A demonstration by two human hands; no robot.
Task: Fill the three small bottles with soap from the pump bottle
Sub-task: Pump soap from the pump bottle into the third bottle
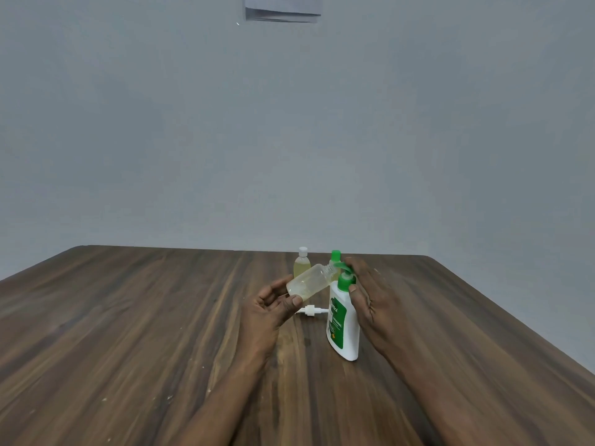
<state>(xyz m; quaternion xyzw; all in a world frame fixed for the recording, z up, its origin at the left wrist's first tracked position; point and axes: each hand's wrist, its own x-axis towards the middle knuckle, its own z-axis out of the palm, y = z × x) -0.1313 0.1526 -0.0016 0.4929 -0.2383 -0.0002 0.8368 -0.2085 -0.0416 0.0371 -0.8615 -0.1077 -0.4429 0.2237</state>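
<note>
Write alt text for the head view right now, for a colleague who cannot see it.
A left hand tilts an open small bottle to the green nozzle of a white pump bottle, while the right hand rests on the pump. Its white cap lies on the wooden table; two capped small bottles stand behind.

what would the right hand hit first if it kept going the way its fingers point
The right hand points up and away, fingers draped over the pump head, so it already touches that. Straight on, it would likely meet the green-capped bottle just behind, though depth is hard to judge from one view.
</note>
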